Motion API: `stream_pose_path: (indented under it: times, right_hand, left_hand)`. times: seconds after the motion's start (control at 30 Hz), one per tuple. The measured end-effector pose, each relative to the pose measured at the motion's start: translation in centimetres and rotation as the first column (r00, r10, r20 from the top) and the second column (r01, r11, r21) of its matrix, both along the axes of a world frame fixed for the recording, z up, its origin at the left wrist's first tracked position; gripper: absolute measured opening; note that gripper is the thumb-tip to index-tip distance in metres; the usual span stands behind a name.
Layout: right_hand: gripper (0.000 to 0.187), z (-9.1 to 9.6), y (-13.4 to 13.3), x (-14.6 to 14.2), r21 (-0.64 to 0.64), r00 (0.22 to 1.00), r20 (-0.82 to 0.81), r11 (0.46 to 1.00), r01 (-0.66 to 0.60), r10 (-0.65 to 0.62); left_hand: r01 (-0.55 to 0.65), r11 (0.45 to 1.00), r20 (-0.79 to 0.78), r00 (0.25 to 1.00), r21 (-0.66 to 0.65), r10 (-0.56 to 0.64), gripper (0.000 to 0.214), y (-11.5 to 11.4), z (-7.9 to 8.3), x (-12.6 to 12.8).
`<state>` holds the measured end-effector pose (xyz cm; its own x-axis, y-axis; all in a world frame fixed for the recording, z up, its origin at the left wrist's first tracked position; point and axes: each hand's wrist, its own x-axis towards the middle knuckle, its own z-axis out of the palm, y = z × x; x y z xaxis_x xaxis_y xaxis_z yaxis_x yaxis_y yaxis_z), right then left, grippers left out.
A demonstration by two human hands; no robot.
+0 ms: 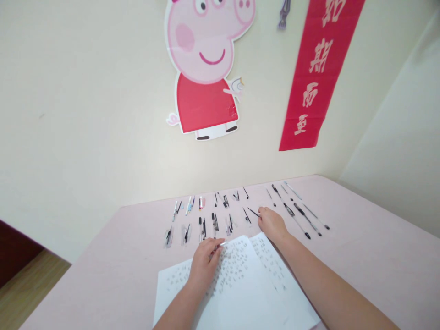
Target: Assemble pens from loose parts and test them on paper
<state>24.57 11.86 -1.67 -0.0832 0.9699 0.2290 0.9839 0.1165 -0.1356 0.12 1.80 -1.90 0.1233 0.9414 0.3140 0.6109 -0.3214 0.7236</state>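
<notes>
My left hand rests over the written sheets, its fingers closed on a slim, pale pen barrel whose end pokes out to the right. Farther forward, my right hand pinches a thin black pen refill that points left. Just left of it lies another dark refill on the pink tabletop. White paper sheets with rows of small handwritten characters lie under my left hand and beside my right forearm. What the palms may cover is hidden.
Pens and pen parts lie in rows along the far side of the pink table. Long clear pens with black caps are at the right. Small clear-wrapped parts lie at the left. A wall stands behind.
</notes>
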Motion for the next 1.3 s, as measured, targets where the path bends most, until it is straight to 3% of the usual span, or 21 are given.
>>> stream_pose_path:
  times: [0.27, 0.4, 0.47, 0.53, 0.63, 0.73, 0.93, 1.3]
  right_hand:
    - [0.023, -0.1, 0.1, 0.3, 0.038, 0.998, -0.057, 0.999, -0.008, 0.01]
    - [0.024, -0.1, 0.3, 0.2, 0.184, 0.93, -0.344, 0.981, -0.067, 0.128]
    - [0.024, 0.1, 0.2, -0.3, 0.241, 0.81, -0.546, 0.966, -0.091, 0.212]
    - [0.022, 0.7, -0.2, -1.2, 0.23, 0.614, -0.749, 0.966, -0.115, 0.251]
    - [0.021, 2.0, -1.6, -3.0, 0.109, 0.271, -0.946, 0.964, -0.244, 0.175]
    - [0.018, 3.4, -3.4, -4.7, 0.043, 0.083, -0.993, 0.93, -0.366, 0.079]
    - [0.022, 3.8, -5.5, -6.9, 0.012, 0.01, -1.0, 0.874, -0.486, 0.019]
    - [0.025, 3.0, -5.6, -7.3, 0.015, -0.002, -1.0, 0.875, -0.484, 0.016]
  left_hand:
    - [-0.005, 1.0, 0.0, 1.0, 0.007, 0.005, 0.026, -0.1, 0.2, 0.0]
    - [-0.012, 1.0, -0.006, 1.0, 0.004, 0.012, 0.026, 0.0, 0.0, -0.1]
    - [-0.012, 1.0, -0.007, 1.0, 0.002, 0.012, 0.026, 0.0, -0.1, -0.1]
    - [-0.015, 1.0, -0.006, 1.0, 0.005, 0.015, 0.027, 0.1, -0.2, -0.1]
    - [-0.028, 1.0, -0.002, 1.0, 0.011, 0.028, 0.027, 0.1, -0.4, -0.2]
    - [-0.041, 0.999, 0.001, 0.999, 0.015, 0.041, 0.027, 0.2, -0.4, -0.2]
    - [-0.039, 0.999, 0.003, 0.999, 0.012, 0.039, 0.026, 0.2, -0.5, -0.2]
    - [-0.04, 0.999, -0.006, 0.999, -0.009, 0.04, 0.026, 0.3, -0.7, -0.2]
